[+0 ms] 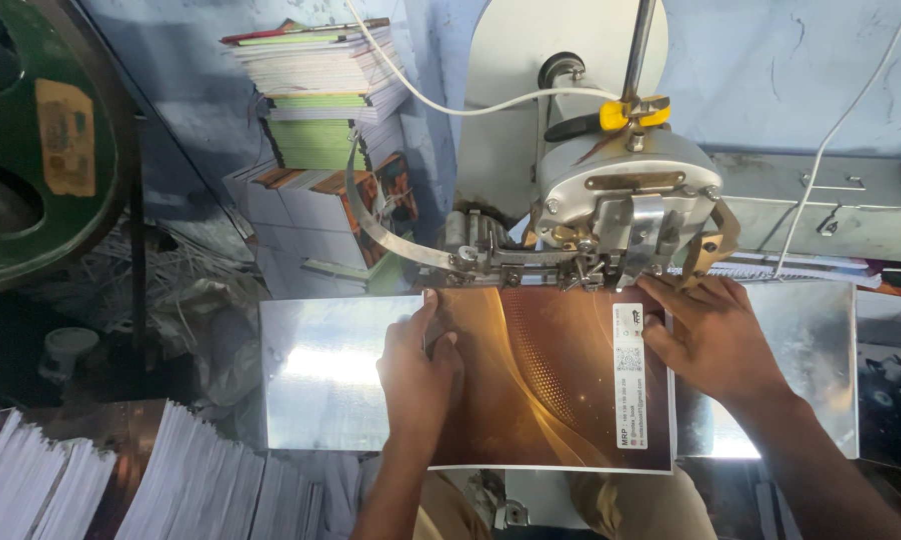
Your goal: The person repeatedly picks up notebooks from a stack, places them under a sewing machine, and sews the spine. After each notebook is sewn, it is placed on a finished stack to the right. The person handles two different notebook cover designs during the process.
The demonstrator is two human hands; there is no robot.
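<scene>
On the metal plate (pixel 321 370), two hands (pixel 418 368) (pixel 713 337) press one brown booklet (pixel 551 380).

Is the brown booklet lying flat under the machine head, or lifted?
Flat: the brown booklet lies spread on the metal table, left hand and right hand pressing it.
</scene>
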